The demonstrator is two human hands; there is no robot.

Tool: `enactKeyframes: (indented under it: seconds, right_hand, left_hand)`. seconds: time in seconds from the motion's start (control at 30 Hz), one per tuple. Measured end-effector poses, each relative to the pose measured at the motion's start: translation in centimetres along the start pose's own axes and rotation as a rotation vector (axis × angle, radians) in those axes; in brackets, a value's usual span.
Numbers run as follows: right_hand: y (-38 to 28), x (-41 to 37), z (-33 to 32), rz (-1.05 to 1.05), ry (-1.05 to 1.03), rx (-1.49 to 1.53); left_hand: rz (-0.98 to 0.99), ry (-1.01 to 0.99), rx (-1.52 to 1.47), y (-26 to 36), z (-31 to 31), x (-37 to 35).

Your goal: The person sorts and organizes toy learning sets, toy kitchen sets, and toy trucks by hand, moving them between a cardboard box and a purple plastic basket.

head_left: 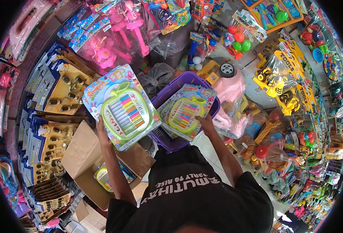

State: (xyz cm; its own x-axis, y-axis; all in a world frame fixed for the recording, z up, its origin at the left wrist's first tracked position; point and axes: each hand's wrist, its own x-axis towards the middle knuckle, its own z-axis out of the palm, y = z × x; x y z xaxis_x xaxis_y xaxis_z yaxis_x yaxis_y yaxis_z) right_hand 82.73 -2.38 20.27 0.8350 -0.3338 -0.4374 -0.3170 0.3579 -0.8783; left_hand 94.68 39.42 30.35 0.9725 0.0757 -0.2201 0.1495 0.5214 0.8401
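Observation:
My left hand point(102, 128) grips the lower left edge of a large blister-packed toy abacus point(121, 110), its green apple-shaped frame strung with coloured beads. The pack is held up in front of me, overlapping the left side of a purple plastic basket point(170, 145). Over at the basket, my right hand point(206, 123) is closed on the right edge of a second toy abacus pack point(184, 113), which leans inside it. Another pack shows behind that one, mostly covered. Most fingers of both hands are hidden behind the cards.
An open cardboard box point(81, 155) at lower left holds another abacus pack point(104, 178). Kitchen playset cards point(68, 87) line the left side. Pink dolls point(103, 50) hang at the top. On the right are bagged pink toys point(231, 87) and yellow tool packs point(274, 79).

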Motion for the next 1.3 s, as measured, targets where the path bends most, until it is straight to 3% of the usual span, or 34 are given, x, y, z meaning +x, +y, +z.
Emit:
enactKeyframes:
  seconds: [0.07, 0.17, 0.27, 0.3, 0.37, 0.47, 0.7, 0.87, 0.9, 0.97, 1.0, 1.1, 1.23, 1.3]
  right_hand:
    - [1.8, 1.3, 2.0, -0.022, 0.016, -0.003]
    - [5.2, 3.9, 4.0, 0.1, 0.096, 0.235]
    - [11.1, 7.5, 3.5, 0.466, 0.183, 0.318]
    - [11.5, 7.5, 3.8, 0.465, 0.181, 0.32]
    - [12.4, 7.3, 4.5, 0.465, 0.365, 0.172]
    - [17.8, 9.3, 1.9, 0.41, 0.325, 0.306]
    - [5.2, 2.9, 4.7, 0.358, 0.149, 0.196]
    - [-4.5, 0.7, 8.2, 0.223, -0.27, 0.151]
    - [-4.8, 1.0, 8.4, 0.219, -0.268, 0.154]
    - [-5.4, 1.3, 8.6, -0.159, -0.375, -0.279]
    - [-6.1, 0.6, 9.1, -0.195, -0.31, -0.271]
    - [-6.5, -0.1, 9.2, -0.195, -0.267, -0.117]
    - [-5.7, 0.9, 7.2, -0.374, -0.268, -0.201]
    - [-5.4, 0.6, 6.0, -0.237, -0.267, -0.079]
  left_hand:
    - [-0.007, -0.035, 0.029, -0.6, 0.7, -0.4]
    - [-0.036, -0.083, -0.011, -1.2, 1.7, -0.8]
    - [-0.063, -0.085, -0.03, -1.8, 1.6, -0.9]
    - [-0.082, -0.084, -0.042, -1.9, 1.7, -0.9]
    - [-0.078, -0.076, -0.035, -2.1, 1.8, -0.9]
    - [-0.112, -0.138, -0.04, -2.5, 2.0, -1.1]
    - [-0.18, -0.128, -0.061, -4.3, 3.5, -1.3]
    - [-0.294, -0.157, -0.093, -5.6, 6.1, -1.9]
    - [-0.308, -0.156, -0.09, -6.4, 6.3, -1.7]
    - [-0.327, -0.196, -0.072, -7.7, 6.5, -1.5]
    - [-0.325, -0.203, -0.069, -8.1, 7.0, -1.6]
    - [-0.304, -0.235, -0.018, -8.6, 8.4, -1.7]
    - [-0.354, -0.208, -0.036, -9.2, 8.9, -1.7]
    - [-0.395, -0.197, -0.011, -9.6, 8.6, -1.8]
